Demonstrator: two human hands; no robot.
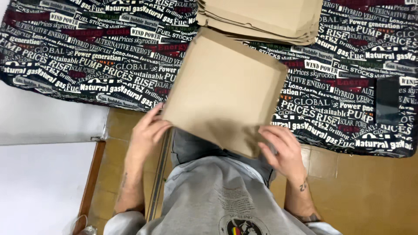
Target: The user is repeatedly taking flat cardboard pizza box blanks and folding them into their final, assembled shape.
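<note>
Both grips are on it: our left hand [147,130] pinches the near left corner of the cardboard sheet [224,89], our right hand [284,150] clamps the near right corner, tilted above the desk's printed cloth [109,65], stack of sheets [261,17] beyond.

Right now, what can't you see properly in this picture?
- Head view: the stack of brown sheets is cut off by the top edge.
- The underside of the brown sheet faces away; the left hand and right hand have fingertips tucked behind it, so each grip is partly hidden.
- The dark flat thing on the printed cloth is too dim to identify.
</note>
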